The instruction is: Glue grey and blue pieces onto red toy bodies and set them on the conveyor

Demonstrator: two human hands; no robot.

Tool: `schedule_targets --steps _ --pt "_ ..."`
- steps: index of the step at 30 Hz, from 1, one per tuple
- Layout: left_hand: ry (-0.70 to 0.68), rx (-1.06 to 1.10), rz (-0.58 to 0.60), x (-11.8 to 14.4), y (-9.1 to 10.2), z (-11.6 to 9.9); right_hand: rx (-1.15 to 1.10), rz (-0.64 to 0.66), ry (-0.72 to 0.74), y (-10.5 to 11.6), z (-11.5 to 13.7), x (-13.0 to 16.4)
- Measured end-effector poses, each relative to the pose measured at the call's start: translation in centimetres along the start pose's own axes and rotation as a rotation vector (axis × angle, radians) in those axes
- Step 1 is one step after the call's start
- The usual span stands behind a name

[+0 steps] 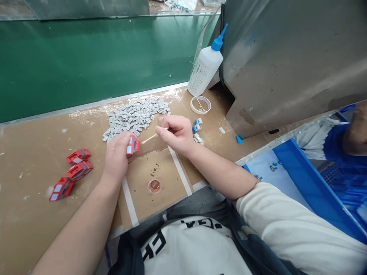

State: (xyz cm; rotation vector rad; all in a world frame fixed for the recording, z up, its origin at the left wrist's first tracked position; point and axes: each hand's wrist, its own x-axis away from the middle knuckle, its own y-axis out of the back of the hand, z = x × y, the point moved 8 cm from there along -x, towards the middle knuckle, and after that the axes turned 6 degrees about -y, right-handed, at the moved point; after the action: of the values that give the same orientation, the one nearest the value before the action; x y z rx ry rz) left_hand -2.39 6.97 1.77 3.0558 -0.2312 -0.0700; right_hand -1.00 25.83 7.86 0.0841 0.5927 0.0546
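My left hand [116, 154] is closed around a small red toy vehicle part [132, 145] with light blue windows. Pinched between the thumb and fingers of my right hand [179, 133] is a thin cotton swab [149, 138]. Its reddish tip points left and sits just beside the red part; I cannot tell whether they touch. Below both hands, a small round dish [155, 186] of reddish liquid rests on the brown table. Several similar red vehicle parts [79, 170] lie to the left of my left hand. Behind the hands spreads a heap of small grey pieces [134, 116].
A white squeeze bottle [205, 70] with a blue nozzle stands at the back, near a white tape ring [200, 104]. Small blue and white pieces [197, 125] lie right of my hand. A grey metal housing [286, 57] and a blue bin [309, 172] border the right side. Another person's arm [357, 130] shows far right.
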Motion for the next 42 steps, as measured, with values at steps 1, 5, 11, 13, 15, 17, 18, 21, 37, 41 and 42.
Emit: schedule_targets --steps 1,5,11,13,15,17,18,21,37,41,42 --pt "-0.015 -0.027 0.003 0.0 -0.1 -0.2 0.042 0.013 0.011 -0.2 0.1 0.1" --pt "-0.041 -0.092 0.024 0.0 -0.4 -0.8 0.160 0.048 0.018 -0.9 0.2 0.4" --pt "-0.030 -0.085 0.014 -0.1 -0.4 -0.3 0.281 0.072 -0.048 -1.4 -0.7 0.6" --pt "-0.043 -0.080 0.023 -0.1 -0.5 -0.3 0.315 0.082 -0.087 -1.5 -1.1 0.5" --pt "-0.075 -0.089 0.029 -0.1 -0.7 -0.6 0.336 0.090 -0.110 -1.6 -1.3 0.5" --pt "-0.105 -0.094 0.030 -0.1 -0.8 -1.0 0.346 0.102 -0.118 -1.7 -1.4 0.5" --pt "-0.119 -0.095 0.027 -0.1 -0.9 -1.1 0.350 0.111 -0.122 -1.8 -1.4 0.6" --pt "-0.138 -0.102 0.026 -0.1 -1.0 -1.4 0.367 0.138 -0.129 -2.0 -1.6 0.6" --pt "-0.172 -0.117 0.020 -0.2 -1.1 -1.6 0.356 0.151 -0.154 -2.3 -0.8 0.1" --pt "-0.198 -0.134 0.021 -0.2 -1.2 -1.8 0.367 0.163 -0.149 -2.4 -0.9 0.3" --pt "-0.203 -0.137 0.025 -0.2 -1.3 -1.9 0.385 0.172 -0.152 -2.5 -1.1 0.4"
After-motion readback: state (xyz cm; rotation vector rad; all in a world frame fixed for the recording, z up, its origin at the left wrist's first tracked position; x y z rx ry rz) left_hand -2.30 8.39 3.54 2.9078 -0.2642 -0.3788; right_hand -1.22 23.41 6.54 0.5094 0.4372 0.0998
